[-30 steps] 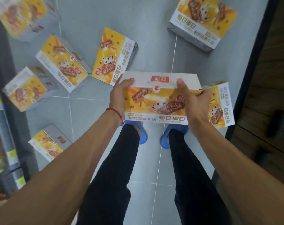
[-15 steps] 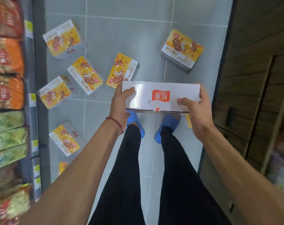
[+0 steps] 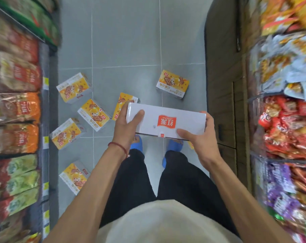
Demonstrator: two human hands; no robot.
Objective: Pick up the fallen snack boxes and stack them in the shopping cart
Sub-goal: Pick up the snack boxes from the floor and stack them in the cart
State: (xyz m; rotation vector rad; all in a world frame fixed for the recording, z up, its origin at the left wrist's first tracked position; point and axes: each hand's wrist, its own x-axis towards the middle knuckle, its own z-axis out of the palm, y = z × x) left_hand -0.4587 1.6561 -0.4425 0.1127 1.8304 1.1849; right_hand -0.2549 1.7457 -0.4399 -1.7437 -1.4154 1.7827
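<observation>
Now both hands, left (image 3: 126, 127) and right (image 3: 200, 139), grasp the white snack box (image 3: 166, 122) by its ends, above six fallen boxes (image 3: 93, 114).

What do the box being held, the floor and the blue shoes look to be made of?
The held snack box looks like glossy printed cardboard: crisp folded edges, sheen at one end. The floor seems matte grey tile, probably ceramic: straight grout lines. The blue sandals look like moulded foam or rubber: smooth, rounded.

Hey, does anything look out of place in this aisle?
Yes. At least six yellow snack boxes lie scattered at odd angles on the grey floor, not shelved. A white-sided box is gripped by the left hand and right hand.
</observation>
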